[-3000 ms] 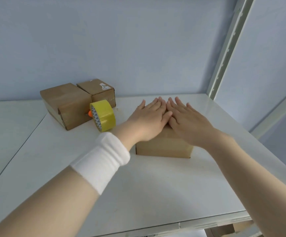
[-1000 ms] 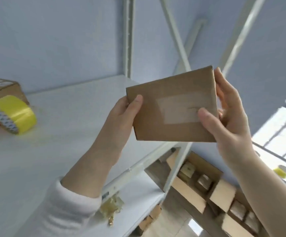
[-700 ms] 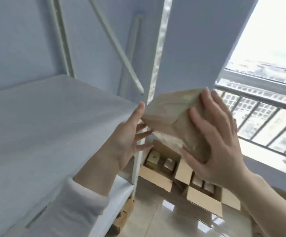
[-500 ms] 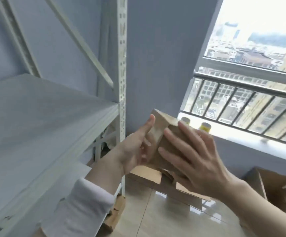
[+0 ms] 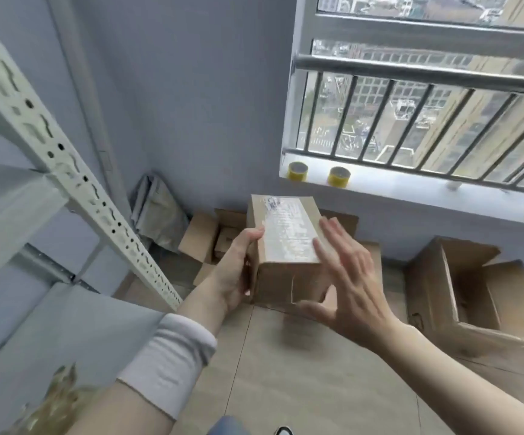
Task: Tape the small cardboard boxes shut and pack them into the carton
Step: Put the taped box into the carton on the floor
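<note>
Cardboard, brown, with clear tape along its top, the small cardboard box (image 5: 285, 243) hangs in the air before the person, above the floor (image 5: 285, 372). The open carton (image 5: 197, 238) lies beyond and below it. The left hand (image 5: 235, 277) has its grip closed round the box's left side, thumb on the top edge. The right hand (image 5: 351, 284) is spread wide with straight fingers at the box's right edge; whether they touch it I cannot tell. The box's long axis runs away from the person, taped face up, far end toward the wall under the window. The left hand alone carries it, so the coming move is probably forward and down into the carton, where other boxes (image 5: 226, 243) already sit
</note>
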Demonstrator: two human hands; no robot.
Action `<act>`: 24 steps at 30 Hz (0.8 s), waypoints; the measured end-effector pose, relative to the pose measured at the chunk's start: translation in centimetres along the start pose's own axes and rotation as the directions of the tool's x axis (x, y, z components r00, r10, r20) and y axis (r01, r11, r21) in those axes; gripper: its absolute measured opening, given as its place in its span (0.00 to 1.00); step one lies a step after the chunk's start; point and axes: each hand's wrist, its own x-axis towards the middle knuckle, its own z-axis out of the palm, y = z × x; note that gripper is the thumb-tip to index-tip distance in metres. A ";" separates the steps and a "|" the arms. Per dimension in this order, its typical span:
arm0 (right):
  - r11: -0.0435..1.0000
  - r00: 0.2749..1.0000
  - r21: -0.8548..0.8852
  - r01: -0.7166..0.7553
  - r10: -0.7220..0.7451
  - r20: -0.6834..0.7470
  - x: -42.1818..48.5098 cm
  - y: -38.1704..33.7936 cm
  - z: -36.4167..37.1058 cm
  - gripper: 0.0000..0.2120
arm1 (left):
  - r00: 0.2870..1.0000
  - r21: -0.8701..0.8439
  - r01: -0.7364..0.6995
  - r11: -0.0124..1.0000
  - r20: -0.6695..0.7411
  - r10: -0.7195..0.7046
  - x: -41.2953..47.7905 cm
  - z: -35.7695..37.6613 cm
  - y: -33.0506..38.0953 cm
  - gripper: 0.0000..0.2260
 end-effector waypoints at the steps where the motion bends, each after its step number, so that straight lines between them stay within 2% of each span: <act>1: 0.965 0.980 0.170 -0.198 0.201 0.000 -0.1 1.0 0.1 0.40 | 1.000 -0.009 -0.019 1.000 -0.006 0.019 1.1 0.1 -0.3 0.25; 2: 0.852 0.917 0.350 -0.390 0.395 0.059 0.0 1.9 0.3 0.40 | 0.999 -0.012 -0.039 0.999 -0.004 0.039 2.1 -0.1 -0.5 0.26; 3: 0.655 0.814 0.514 -0.554 0.557 0.166 0.2 2.7 0.5 0.40 | 0.998 -0.004 -0.055 0.998 0.006 0.055 3.2 -0.2 -0.7 0.27; 4: 0.400 0.686 0.626 -0.669 0.657 0.313 0.4 3.4 1.0 0.40 | 0.998 0.012 -0.061 0.998 0.020 0.061 4.3 -0.3 -0.8 0.27; 5: 0.153 0.573 0.667 -0.729 0.671 0.472 0.5 4.3 1.7 0.40 | 0.998 0.029 -0.057 0.998 0.036 0.055 5.4 -0.5 -1.0 0.27; 6: -0.039 0.500 0.665 -0.746 0.627 0.597 0.6 5.3 2.6 0.39 | 0.998 0.040 -0.042 0.998 0.049 0.040 6.6 -0.8 -1.3 0.28; 7: -0.158 0.466 0.648 -0.745 0.571 0.676 0.7 6.3 3.6 0.37 | 0.999 0.043 -0.021 0.999 0.051 0.019 7.9 -1.1 -1.6 0.32; 8: -0.227 0.452 0.633 -0.740 0.529 0.718 0.9 7.1 4.7 0.34 | 0.999 0.038 0.000 0.999 0.039 -0.002 9.3 -1.5 -2.0 0.37; 9: -0.275 0.437 0.622 -0.733 0.510 0.741 1.1 7.9 6.1 0.32 | 0.999 0.030 0.023 0.999 0.024 -0.024 10.8 -2.1 -2.3 0.42; 11: -0.354 0.393 0.600 -0.718 0.505 0.768 2.0 9.5 8.9 0.31 | 0.998 0.044 0.065 0.997 0.001 -0.065 13.8 -3.3 -2.8 0.44; 15: -0.418 0.282 0.562 -0.713 0.563 0.777 4.5 13.0 15.7 0.30 | 0.986 0.105 0.163 0.981 -0.056 -0.157 20.2 -6.9 -2.9 0.30; 16: -0.434 0.237 0.540 -0.721 0.577 0.781 5.0 13.9 17.6 0.32 | 0.979 0.119 0.198 0.973 -0.067 -0.191 21.8 -8.1 -3.2 0.27; 19: -0.509 0.041 0.428 -0.747 0.607 0.794 6.1 16.2 23.7 0.37 | 0.938 0.157 0.347 0.925 -0.089 -0.336 25.6 -11.6 -4.8 0.25; 20: -0.532 -0.019 0.394 -0.749 0.613 0.790 6.3 17.0 25.9 0.34 | 0.922 0.147 0.384 0.911 -0.112 -0.371 27.0 -12.8 -5.8 0.25; 22: -0.582 -0.133 0.332 -0.742 0.614 0.778 6.9 18.5 30.0 0.21 | 0.892 0.112 0.436 0.893 -0.187 -0.412 30.0 -14.9 -7.5 0.25; 24: -0.592 -0.179 0.278 -0.756 0.597 0.782 7.5 20.0 33.7 0.13 | 0.870 0.077 0.442 0.894 -0.278 -0.406 33.0 -16.7 -9.1 0.24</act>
